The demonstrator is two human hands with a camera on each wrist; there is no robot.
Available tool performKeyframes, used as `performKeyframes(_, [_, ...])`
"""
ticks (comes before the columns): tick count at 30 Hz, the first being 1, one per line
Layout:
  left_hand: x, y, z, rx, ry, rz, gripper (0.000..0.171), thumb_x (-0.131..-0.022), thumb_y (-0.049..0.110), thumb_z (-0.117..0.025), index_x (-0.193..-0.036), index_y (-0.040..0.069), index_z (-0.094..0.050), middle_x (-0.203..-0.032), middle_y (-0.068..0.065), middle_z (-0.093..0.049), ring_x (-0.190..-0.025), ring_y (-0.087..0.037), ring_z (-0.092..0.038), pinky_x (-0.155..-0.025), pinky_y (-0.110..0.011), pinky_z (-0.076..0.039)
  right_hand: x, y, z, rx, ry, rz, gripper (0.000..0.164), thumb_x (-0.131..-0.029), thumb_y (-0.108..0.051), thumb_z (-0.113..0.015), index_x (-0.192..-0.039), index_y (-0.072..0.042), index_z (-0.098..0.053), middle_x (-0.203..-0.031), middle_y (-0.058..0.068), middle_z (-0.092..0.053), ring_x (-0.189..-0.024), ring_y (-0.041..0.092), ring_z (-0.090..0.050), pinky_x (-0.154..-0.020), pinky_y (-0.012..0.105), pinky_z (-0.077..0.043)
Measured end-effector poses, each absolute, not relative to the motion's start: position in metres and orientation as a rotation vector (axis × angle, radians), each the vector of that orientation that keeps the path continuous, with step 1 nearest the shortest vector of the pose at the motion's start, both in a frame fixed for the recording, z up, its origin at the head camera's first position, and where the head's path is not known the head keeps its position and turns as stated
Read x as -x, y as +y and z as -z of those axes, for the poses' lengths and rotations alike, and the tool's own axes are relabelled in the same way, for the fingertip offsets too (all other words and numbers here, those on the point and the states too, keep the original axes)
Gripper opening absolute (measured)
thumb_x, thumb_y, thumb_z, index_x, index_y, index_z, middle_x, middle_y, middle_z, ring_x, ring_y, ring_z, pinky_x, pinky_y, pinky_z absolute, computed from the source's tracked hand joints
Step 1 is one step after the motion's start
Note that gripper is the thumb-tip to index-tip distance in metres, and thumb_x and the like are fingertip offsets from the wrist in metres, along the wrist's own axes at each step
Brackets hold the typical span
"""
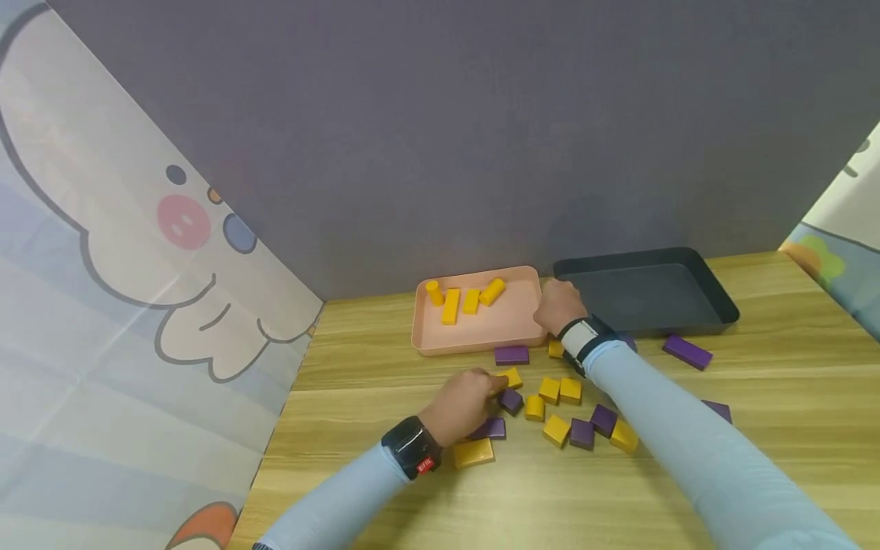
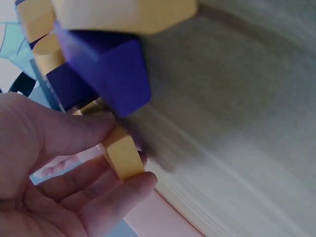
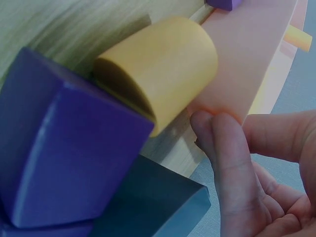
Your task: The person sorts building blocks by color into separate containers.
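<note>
My left hand (image 1: 455, 409) pinches a small yellow block (image 2: 126, 157) between thumb and fingers, low over the wooden table. Close beside that block is a purple block (image 1: 511, 401). My right hand (image 1: 560, 307) is at the right end of the pink tray (image 1: 505, 325). In the right wrist view its fingers lie against the outside of the tray's wall (image 3: 242, 59), with the thumb over the rim, gripping it. Several yellow pieces, among them a yellow cylinder (image 1: 493, 291) and a long yellow block (image 1: 450, 306), lie inside the tray.
A dark tray (image 1: 635, 302) stands right of the pink one, near the grey wall (image 1: 440, 153). Loose yellow and purple blocks are scattered over the wooden table (image 1: 357, 428), including a long purple block (image 1: 687, 352) in front of the dark tray and a yellow half-cylinder (image 3: 163, 69).
</note>
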State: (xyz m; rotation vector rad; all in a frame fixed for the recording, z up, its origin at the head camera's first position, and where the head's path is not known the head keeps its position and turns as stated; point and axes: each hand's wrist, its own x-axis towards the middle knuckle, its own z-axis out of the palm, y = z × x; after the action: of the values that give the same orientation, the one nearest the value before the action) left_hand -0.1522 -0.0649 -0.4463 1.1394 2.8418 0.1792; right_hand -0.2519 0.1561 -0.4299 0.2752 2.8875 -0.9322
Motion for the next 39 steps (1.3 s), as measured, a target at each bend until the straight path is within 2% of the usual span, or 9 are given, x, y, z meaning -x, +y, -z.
performKeyframes(9, [0.167,-0.065,0.412,-1.243,2.938,-0.454,0.053,-0.075,-0.008,-0.069,-0.121,0.017,-0.071,-0.102,0.003,-0.075,-0.086,-0.01,-0.067,-0.074,-0.021,-0.056,0.254,0.157,0.432,-0.257,2.909,0.919,0.015,-0.08,-0.007,-0.068,-0.091,0.002,-0.065,-0.079,0.015,-0.065,-0.063,0.026,-0.061,-0.046,0.024,-0.048])
performKeyframes(13, [0.185,-0.061,0.39,-1.056,3.03,-0.716,0.047,-0.08,-0.004,-0.071,-0.124,0.014,-0.07,-0.115,-0.004,-0.074,-0.067,-0.009,-0.064,-0.057,-0.019,-0.051,0.255,0.158,0.432,-0.268,2.889,0.92,0.016,-0.08,-0.008,-0.068,-0.092,0.002,-0.065,-0.078,0.014,-0.064,-0.061,0.025,-0.062,-0.044,0.024,-0.049])
performKeyframes(16, [0.205,-0.056,0.379,-0.861,3.053,-0.924,0.043,-0.084,0.003,-0.073,-0.126,0.012,-0.068,-0.109,-0.009,-0.076,-0.044,-0.009,-0.039,-0.04,-0.018,-0.031,0.255,0.158,0.432,-0.269,2.875,0.935,0.017,-0.082,-0.007,-0.067,-0.095,0.003,-0.065,-0.078,0.015,-0.064,-0.06,0.024,-0.062,-0.045,0.024,-0.049])
performKeyframes(19, [0.228,-0.046,0.374,-0.77,3.053,-1.069,0.042,-0.084,0.006,-0.073,-0.126,0.01,-0.067,-0.11,-0.011,-0.075,-0.04,-0.008,-0.031,-0.039,-0.016,-0.027,0.254,0.158,0.43,-0.267,2.876,0.94,0.015,-0.082,-0.007,-0.066,-0.094,0.003,-0.065,-0.077,0.015,-0.064,-0.06,0.024,-0.061,-0.045,0.024,-0.049])
performKeyframes(26, [0.276,-0.016,0.393,-0.678,3.087,-1.092,0.037,-0.085,0.006,-0.072,-0.122,0.004,-0.069,-0.119,-0.017,-0.071,-0.049,-0.009,-0.053,-0.04,-0.015,-0.037,0.255,0.159,0.431,-0.272,2.86,0.907,0.008,-0.081,-0.008,-0.067,-0.084,-0.001,-0.064,-0.07,0.01,-0.059,-0.06,0.025,-0.059,-0.048,0.026,-0.047])
performKeyframes(28, [0.283,-0.009,0.404,-0.665,3.095,-1.041,0.036,-0.085,0.007,-0.072,-0.121,0.004,-0.07,-0.118,-0.017,-0.071,-0.051,-0.011,-0.055,-0.041,-0.015,-0.037,0.255,0.159,0.432,-0.266,2.848,0.922,0.007,-0.081,-0.008,-0.067,-0.082,-0.001,-0.063,-0.068,0.009,-0.057,-0.059,0.025,-0.058,-0.048,0.027,-0.047])
performKeyframes(34, [0.294,0.002,0.428,-0.71,3.181,-0.757,0.032,-0.085,0.012,-0.07,-0.117,0.008,-0.072,-0.114,-0.009,-0.074,-0.085,-0.017,-0.07,-0.051,-0.014,-0.041,0.256,0.158,0.43,-0.262,2.843,0.937,0.008,-0.083,-0.008,-0.066,-0.084,-0.002,-0.063,-0.07,0.009,-0.057,-0.06,0.024,-0.058,-0.048,0.025,-0.047])
performKeyframes(37, [0.295,0.006,0.435,-0.69,3.11,-0.777,0.026,-0.086,0.015,-0.069,-0.109,0.006,-0.076,-0.086,-0.008,-0.077,-0.067,-0.021,-0.068,-0.043,-0.019,-0.036,0.256,0.158,0.429,-0.275,2.854,0.939,0.012,-0.083,-0.009,-0.068,-0.09,-0.001,-0.063,-0.076,0.011,-0.06,-0.063,0.024,-0.06,-0.048,0.024,-0.049])
performKeyframes(39, [0.295,0.009,0.438,-0.644,3.03,-0.802,0.018,-0.084,0.013,-0.07,-0.097,0.005,-0.079,-0.065,-0.007,-0.067,-0.051,-0.022,-0.058,-0.037,-0.021,-0.033,0.256,0.158,0.43,-0.273,2.872,0.934,0.015,-0.082,-0.009,-0.07,-0.093,0.0,-0.064,-0.079,0.013,-0.062,-0.065,0.024,-0.061,-0.048,0.024,-0.049])
